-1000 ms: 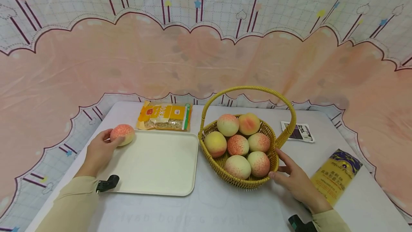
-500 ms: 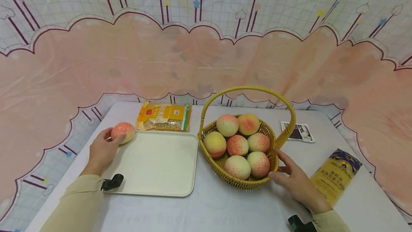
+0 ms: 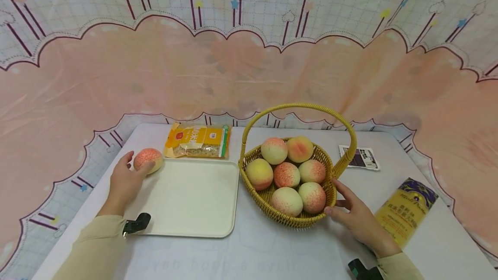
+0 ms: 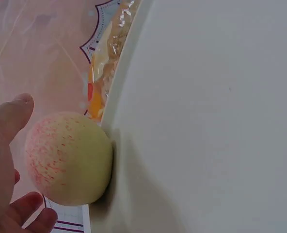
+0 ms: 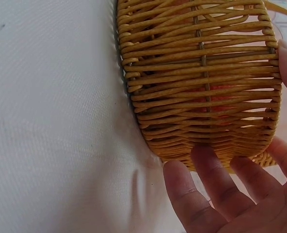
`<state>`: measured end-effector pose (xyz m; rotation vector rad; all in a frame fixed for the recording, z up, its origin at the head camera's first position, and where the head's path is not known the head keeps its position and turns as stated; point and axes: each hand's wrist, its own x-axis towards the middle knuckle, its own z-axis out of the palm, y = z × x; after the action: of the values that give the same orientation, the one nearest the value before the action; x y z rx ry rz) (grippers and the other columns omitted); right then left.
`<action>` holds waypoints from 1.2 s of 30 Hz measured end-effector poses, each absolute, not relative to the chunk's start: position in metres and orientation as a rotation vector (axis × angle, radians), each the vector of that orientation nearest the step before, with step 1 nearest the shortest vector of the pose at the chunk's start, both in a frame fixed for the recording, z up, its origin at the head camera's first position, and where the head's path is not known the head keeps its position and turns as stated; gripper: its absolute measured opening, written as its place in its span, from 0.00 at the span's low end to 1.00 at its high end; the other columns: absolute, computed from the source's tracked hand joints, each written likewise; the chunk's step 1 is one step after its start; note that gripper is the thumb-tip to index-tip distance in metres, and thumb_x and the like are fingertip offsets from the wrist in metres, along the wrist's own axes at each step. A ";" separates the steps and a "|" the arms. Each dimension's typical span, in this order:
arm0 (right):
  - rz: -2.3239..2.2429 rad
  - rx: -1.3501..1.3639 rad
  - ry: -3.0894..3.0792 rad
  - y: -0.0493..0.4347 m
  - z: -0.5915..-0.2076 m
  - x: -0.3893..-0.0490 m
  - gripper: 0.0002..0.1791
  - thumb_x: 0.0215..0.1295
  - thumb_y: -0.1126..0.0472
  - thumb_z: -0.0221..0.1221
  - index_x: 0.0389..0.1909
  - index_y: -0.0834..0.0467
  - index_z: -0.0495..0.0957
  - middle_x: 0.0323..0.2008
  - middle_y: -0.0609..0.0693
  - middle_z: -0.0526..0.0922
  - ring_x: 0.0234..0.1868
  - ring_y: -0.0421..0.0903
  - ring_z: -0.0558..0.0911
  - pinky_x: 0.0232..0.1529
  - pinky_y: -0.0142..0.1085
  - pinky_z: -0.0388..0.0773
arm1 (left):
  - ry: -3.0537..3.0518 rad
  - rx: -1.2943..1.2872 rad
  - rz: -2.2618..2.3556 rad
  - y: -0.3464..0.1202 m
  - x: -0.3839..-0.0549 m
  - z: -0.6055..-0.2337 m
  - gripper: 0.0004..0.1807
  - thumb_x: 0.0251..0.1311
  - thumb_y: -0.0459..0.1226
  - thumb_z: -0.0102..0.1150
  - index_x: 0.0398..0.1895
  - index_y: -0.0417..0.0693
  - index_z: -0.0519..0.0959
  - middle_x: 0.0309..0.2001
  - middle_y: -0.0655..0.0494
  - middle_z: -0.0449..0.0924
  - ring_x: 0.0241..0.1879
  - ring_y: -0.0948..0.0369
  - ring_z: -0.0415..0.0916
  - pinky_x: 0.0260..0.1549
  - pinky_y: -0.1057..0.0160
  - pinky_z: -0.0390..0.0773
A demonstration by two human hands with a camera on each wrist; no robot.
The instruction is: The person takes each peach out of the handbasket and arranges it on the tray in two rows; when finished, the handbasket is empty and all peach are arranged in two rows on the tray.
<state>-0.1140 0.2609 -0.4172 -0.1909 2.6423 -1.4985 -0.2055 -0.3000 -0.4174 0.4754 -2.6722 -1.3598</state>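
A round pink-and-cream peach [image 3: 149, 160] sits at the far left corner of a white rectangular tray [image 3: 186, 202]. My left hand [image 3: 126, 185] is spread beside it; in the left wrist view a gap shows between the peach [image 4: 71, 160] and the thumb [image 4: 18, 111] and fingers. To the tray's right stands a yellow wicker basket [image 3: 268, 211] with a tall arched handle, holding several peaches [image 3: 287, 175]. My right hand [image 3: 355, 215] cups the basket's right end, thumb and forefinger at the rim. Its other fingers [image 5: 216, 174] lie against the woven wall.
Behind the tray lies an orange-and-clear food packet [image 3: 197, 141]. A small dark-and-white sachet [image 3: 362, 158] is behind the basket's right side. Near my right wrist lies a yellow-and-purple pasta bag [image 3: 408, 211]. A patterned cloth [image 3: 249, 72] hangs behind the white table.
My left hand has moved slightly away from me and rightward with the peach, then its fingers have loosened, leaving the peach at the tray's corner. The right hand and basket stay put.
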 end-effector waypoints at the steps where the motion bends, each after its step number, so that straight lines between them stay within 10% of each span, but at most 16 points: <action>1: -1.498 -0.191 2.643 0.261 -0.417 -0.114 0.45 0.69 0.57 0.64 0.79 0.57 0.49 0.74 0.68 0.54 0.57 0.62 0.76 0.44 0.45 0.76 | -2.661 0.462 -1.341 -0.297 -0.204 -0.416 0.49 0.69 0.53 0.56 0.78 0.34 0.45 0.75 0.31 0.47 0.71 0.34 0.50 0.66 0.36 0.56; 36: -1.522 -0.225 2.629 0.263 -0.419 -0.115 0.45 0.69 0.61 0.63 0.79 0.60 0.48 0.73 0.70 0.54 0.56 0.60 0.76 0.42 0.42 0.78 | -2.628 -0.526 -1.414 -0.145 -0.153 -0.393 0.37 0.57 0.38 0.73 0.69 0.39 0.69 0.67 0.44 0.70 0.64 0.44 0.69 0.59 0.43 0.72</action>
<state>-0.1155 0.2626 -0.4193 -0.2254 2.6293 -1.5217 -0.1528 -0.1451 -0.3930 -0.5256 -2.6276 -1.4136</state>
